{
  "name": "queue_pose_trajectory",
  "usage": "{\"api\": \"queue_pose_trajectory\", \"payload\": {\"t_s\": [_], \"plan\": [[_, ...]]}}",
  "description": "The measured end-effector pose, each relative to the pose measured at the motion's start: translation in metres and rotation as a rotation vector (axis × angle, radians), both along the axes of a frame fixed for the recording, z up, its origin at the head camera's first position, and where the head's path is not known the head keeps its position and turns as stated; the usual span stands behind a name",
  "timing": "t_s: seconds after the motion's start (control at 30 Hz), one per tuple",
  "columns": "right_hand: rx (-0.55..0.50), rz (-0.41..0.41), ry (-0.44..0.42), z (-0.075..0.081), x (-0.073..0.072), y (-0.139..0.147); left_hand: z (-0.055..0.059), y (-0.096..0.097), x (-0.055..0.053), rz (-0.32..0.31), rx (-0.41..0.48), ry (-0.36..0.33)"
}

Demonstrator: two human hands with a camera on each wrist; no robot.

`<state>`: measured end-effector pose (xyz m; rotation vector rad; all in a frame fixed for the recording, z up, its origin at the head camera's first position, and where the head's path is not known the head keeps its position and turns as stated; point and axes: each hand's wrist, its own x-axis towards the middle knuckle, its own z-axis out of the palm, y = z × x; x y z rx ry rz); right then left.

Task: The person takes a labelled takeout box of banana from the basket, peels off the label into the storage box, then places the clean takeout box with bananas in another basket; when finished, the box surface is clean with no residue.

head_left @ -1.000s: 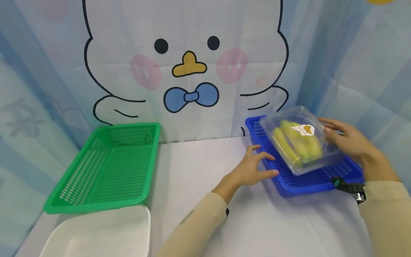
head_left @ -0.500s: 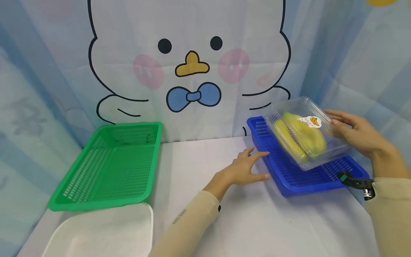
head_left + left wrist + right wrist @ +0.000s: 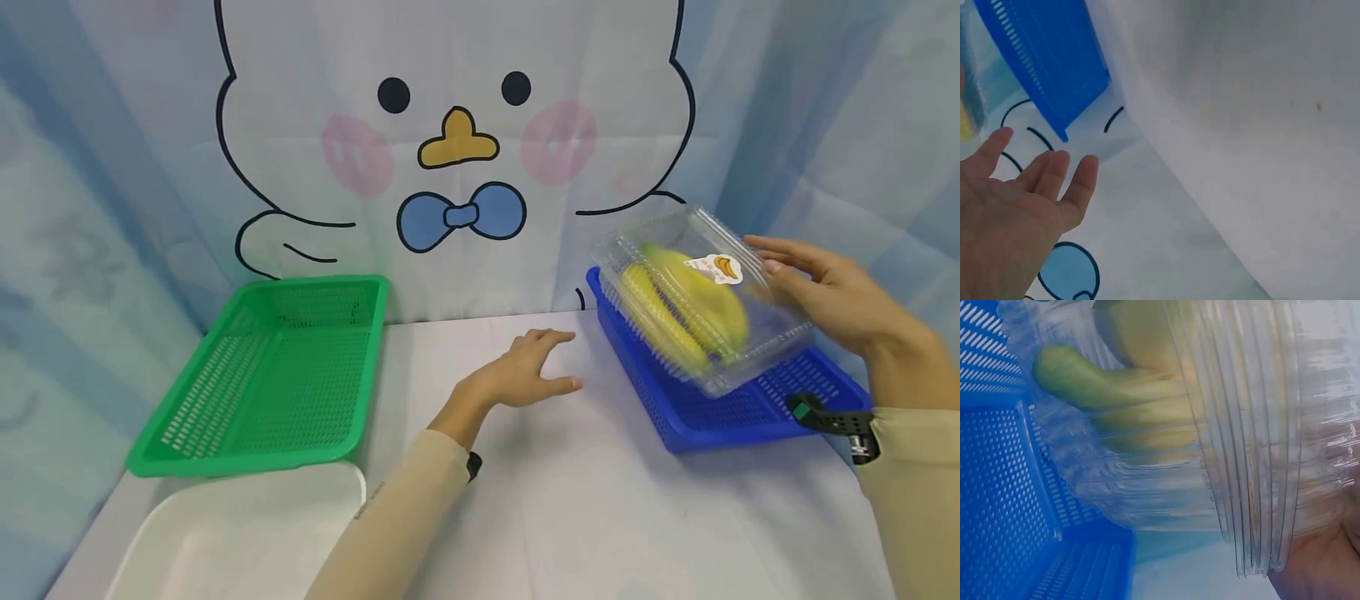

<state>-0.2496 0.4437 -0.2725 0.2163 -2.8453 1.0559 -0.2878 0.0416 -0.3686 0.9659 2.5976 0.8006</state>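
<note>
My right hand [image 3: 847, 300] grips the right edge of a clear plastic clamshell box [image 3: 772, 325], thumb on the lid. Yellow-green fruit [image 3: 701, 292], apparently bananas, lies inside, under a white label [image 3: 716, 268] with a banana picture. Tilted, the box hangs above the blue basket [image 3: 697, 437]. In the right wrist view, ridged clear walls [image 3: 1254, 456] and the fruit fill much of the picture, with the hand only partly visible. My left hand [image 3: 517, 371] hovers over the table left of the blue basket, fingers spread and holding nothing. Its palm [image 3: 1010, 219] shows in the left wrist view.
A green basket [image 3: 367, 367] stands at the left, with a white tub [image 3: 247, 517] in front of it. White cloth [image 3: 585, 500] covers the table. A curtain with a cartoon face [image 3: 457, 67] hangs behind.
The box has risen in my right hand, away from the blue basket. My left hand has drawn back to the left, from the basket's edge to above the table.
</note>
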Motion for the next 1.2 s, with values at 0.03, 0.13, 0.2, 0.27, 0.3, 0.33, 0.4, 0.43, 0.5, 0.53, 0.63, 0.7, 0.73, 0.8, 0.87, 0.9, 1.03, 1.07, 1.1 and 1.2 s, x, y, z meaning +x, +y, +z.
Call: {"api": "queue_pose_trajectory", "payload": {"t_s": [0.03,0.13,0.2,0.27,0.3,0.33,0.4,0.43,0.5,0.53,0.63,0.7,0.73,0.8,0.87,0.9,1.03,1.07,1.1,1.2], "plan": [[-0.007,0.012,0.003,0.001,-0.001,-0.004,0.002,-0.007,-0.001,0.012,0.002,0.0],[-0.015,0.041,0.025,0.003,-0.006,-0.015,0.008,-0.023,-0.005,0.045,0.008,0.009],[-0.022,0.06,0.043,0.004,-0.008,-0.021,0.011,-0.03,-0.008,0.055,0.015,0.011],[-0.008,0.066,0.048,0.007,-0.007,-0.024,0.015,-0.031,-0.01,0.05,0.026,0.006],[0.005,0.067,0.051,0.008,-0.006,-0.027,0.017,-0.031,-0.011,0.047,0.026,0.005],[0.015,0.072,0.041,0.01,-0.005,-0.029,0.019,-0.031,-0.012,0.047,0.026,0.001],[0.031,0.092,0.023,0.013,-0.005,-0.035,0.023,-0.033,-0.012,0.049,0.013,-0.008],[0.04,0.1,0.008,0.014,-0.005,-0.038,0.025,-0.035,-0.012,0.054,0.009,-0.011],[0.035,0.121,-0.015,0.017,-0.006,-0.045,0.029,-0.04,-0.012,0.066,0.005,-0.011],[0.03,0.132,-0.023,0.019,-0.007,-0.048,0.031,-0.042,-0.012,0.071,0.008,-0.011],[0.009,0.162,-0.006,0.02,-0.011,-0.061,0.037,-0.054,-0.013,0.078,0.022,-0.007],[-0.024,0.208,0.016,0.016,-0.015,-0.073,0.041,-0.064,-0.013,0.097,0.031,-0.006],[-0.038,0.233,0.027,0.014,-0.017,-0.079,0.044,-0.07,-0.013,0.111,0.041,-0.007],[-0.069,0.286,0.04,0.008,-0.02,-0.091,0.048,-0.081,-0.012,0.139,0.057,-0.003],[-0.091,0.32,0.037,0.004,-0.022,-0.1,0.053,-0.09,-0.012,0.156,0.072,0.004],[-0.09,0.325,0.037,0.004,-0.022,-0.104,0.055,-0.093,-0.012,0.158,0.08,0.009],[-0.057,0.313,0.032,0.004,-0.022,-0.11,0.06,-0.103,-0.011,0.154,0.079,0.025],[-0.051,0.313,0.026,0.003,-0.023,-0.113,0.06,-0.107,-0.01,0.157,0.076,0.023],[-0.049,0.313,0.016,0.002,-0.024,-0.116,0.061,-0.11,-0.01,0.158,0.073,0.023],[-0.049,0.331,0.002,-0.003,-0.028,-0.129,0.065,-0.124,-0.007,0.161,0.052,0.021]]}}
